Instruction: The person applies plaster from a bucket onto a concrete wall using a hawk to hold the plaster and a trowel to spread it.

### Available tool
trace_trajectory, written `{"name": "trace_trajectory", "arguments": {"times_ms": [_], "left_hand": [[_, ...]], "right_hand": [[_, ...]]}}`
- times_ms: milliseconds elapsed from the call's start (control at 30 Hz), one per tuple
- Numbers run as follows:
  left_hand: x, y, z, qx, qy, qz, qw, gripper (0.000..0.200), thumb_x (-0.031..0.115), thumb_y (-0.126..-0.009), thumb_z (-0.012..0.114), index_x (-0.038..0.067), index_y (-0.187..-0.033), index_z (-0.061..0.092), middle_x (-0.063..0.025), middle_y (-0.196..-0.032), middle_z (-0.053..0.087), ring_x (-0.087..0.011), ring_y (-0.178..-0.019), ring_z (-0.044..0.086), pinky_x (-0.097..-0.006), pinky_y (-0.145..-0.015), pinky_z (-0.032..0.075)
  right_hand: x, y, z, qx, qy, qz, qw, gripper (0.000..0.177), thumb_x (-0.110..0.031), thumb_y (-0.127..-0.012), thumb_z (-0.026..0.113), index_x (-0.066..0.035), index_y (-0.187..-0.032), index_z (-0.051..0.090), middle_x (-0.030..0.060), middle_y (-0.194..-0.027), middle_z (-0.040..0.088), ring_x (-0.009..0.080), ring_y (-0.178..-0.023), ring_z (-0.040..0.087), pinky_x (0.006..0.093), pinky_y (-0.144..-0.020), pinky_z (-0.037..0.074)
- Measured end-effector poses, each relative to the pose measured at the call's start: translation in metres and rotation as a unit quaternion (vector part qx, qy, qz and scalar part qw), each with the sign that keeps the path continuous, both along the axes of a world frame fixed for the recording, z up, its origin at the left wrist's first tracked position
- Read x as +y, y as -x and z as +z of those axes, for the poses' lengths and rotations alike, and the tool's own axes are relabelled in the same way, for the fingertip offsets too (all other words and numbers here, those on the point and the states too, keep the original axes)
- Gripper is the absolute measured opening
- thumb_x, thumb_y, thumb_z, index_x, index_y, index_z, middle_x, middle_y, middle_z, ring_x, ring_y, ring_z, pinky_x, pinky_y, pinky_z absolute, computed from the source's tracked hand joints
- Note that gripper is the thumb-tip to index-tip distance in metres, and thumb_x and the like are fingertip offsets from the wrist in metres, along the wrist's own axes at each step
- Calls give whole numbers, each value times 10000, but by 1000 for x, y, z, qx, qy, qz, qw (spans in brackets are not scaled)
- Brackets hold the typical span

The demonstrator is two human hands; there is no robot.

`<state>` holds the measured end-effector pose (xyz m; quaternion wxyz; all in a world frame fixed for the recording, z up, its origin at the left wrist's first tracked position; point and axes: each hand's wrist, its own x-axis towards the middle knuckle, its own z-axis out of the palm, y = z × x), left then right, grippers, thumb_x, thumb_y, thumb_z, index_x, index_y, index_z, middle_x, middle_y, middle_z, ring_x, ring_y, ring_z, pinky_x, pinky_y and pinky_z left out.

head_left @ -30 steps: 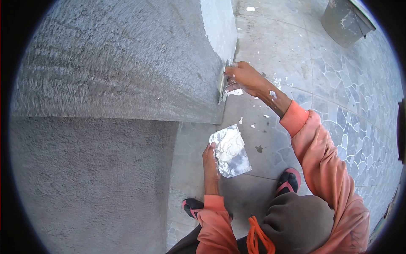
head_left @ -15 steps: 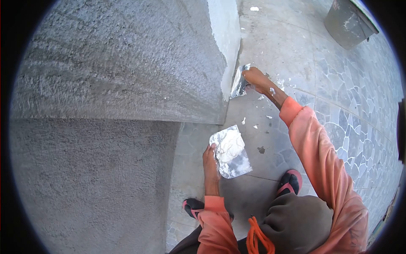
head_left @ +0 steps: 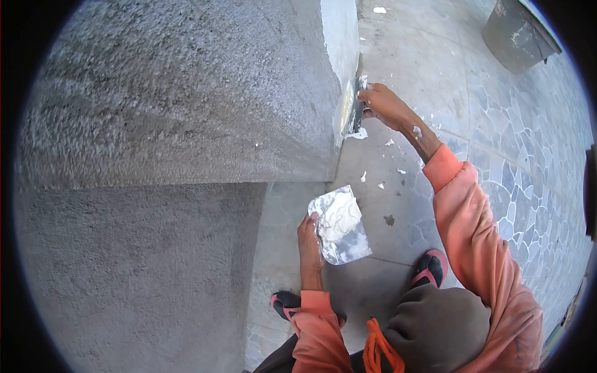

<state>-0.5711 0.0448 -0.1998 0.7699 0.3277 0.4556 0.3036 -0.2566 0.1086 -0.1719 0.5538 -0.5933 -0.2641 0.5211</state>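
My left hand (head_left: 309, 239) grips a shiny metal plate (head_left: 353, 244) by its left edge, the thumb on top. A heap of white paste (head_left: 339, 216) lies on the plate. Farther forward, my right hand (head_left: 382, 104) is closed round a metal scraper (head_left: 357, 117), whose blade is seen nearly edge-on against the low part of the wall's edge. White paste clings to both ends of the blade. Beside it, a smooth whitish coat (head_left: 341, 46) covers a strip of the rough grey wall (head_left: 186, 93).
A grey bucket (head_left: 519, 37) stands at the upper right. White crumbs (head_left: 401, 171) are scattered on the concrete floor (head_left: 429, 81). Stone-patterned paving (head_left: 528, 186) lies at right. My sandalled feet (head_left: 429, 267) are below, near the lower grey wall face (head_left: 137, 267).
My right hand has moved slightly up, and the scraper has turned from showing its broad face to nearly edge-on against the wall. The view has shifted a little; my left hand holds the plate as before.
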Motion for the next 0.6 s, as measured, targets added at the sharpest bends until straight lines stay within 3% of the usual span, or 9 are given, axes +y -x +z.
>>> {"name": "trace_trajectory", "arguments": {"times_ms": [133, 233, 367, 500, 600], "left_hand": [[2, 3, -10, 6, 0, 6, 1000, 385, 182, -927, 453, -78, -1207, 501, -164, -1136, 611, -245, -1015, 636, -338, -889, 514], [1, 4, -9, 6, -6, 3, 1000, 383, 182, -928, 453, -77, -1205, 503, -165, -1134, 611, -246, -1008, 639, -336, -880, 520], [-1, 8, -4, 10, 0, 14, 1000, 380, 187, -934, 452, -76, -1202, 506, -167, -1129, 614, -244, -1003, 642, -337, -872, 525], [0, 8, -3, 0, 2, 14, 1000, 374, 190, -938, 457, -72, -1199, 511, -163, -1125, 617, -238, -999, 641, -336, -872, 523], [-1, 8, 0, 5, -4, 1, 1000, 372, 189, -938, 464, -71, -1200, 512, -159, -1126, 617, -230, -998, 638, -332, -873, 520]], "right_hand": [[-28, -3, -9, 37, 27, -103, 994, 318, -92, -860, 451, 96, -1111, 505, 132, -1045, 565, 244, -971, 565, 464, -882, 466], [-20, -13, -67, 34, 105, -92, 990, 324, -97, -863, 447, 97, -1116, 501, 143, -1079, 559, 256, -975, 566, 467, -886, 463], [-13, 10, -51, 36, 120, -20, 992, 326, -126, -886, 445, 92, -1119, 512, 170, -1074, 584, 276, -956, 580, 490, -852, 482], [7, 21, -62, 53, 110, -15, 992, 330, -162, -899, 469, 89, -1094, 556, 165, -1012, 618, 281, -888, 610, 475, -756, 521], [7, 19, -54, 40, 70, -27, 996, 406, -179, -874, 476, 151, -1104, 534, 201, -1008, 616, 271, -794, 625, 421, -684, 559]]}}
